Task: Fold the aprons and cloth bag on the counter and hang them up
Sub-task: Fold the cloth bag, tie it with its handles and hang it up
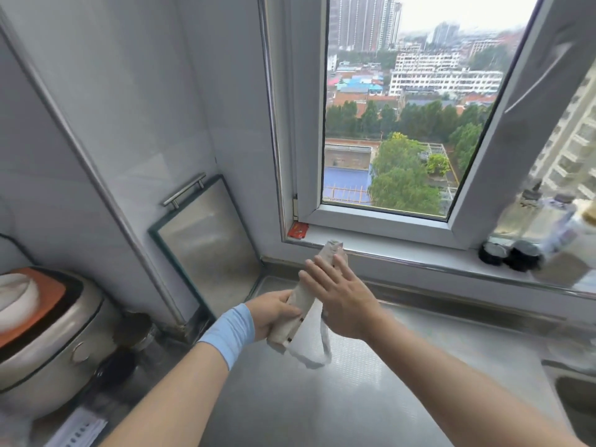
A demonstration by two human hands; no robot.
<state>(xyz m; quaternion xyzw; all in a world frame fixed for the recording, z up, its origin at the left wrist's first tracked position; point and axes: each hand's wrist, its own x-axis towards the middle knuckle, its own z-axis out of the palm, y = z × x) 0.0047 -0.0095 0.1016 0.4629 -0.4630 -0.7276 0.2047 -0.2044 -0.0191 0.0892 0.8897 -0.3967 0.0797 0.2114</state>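
A beige cloth bag (301, 301), folded into a narrow strip, is held above the steel counter (371, 398) in the middle of the view. My left hand (274, 312), with a light blue wristband, grips its lower end. My right hand (338, 298) lies flat over the upper part, fingers apart and pressing on the cloth. The bag's top end pokes out past my right fingers toward the window sill. Its white strap loop (314, 356) dangles below my hands. No aprons are in view.
A steel board with a handle (206, 240) leans against the wall at the left. A rice cooker (45, 337) stands at the far left. Dark jars (509, 254) and bottles sit on the window sill at the right. A sink edge (577, 391) shows at the lower right.
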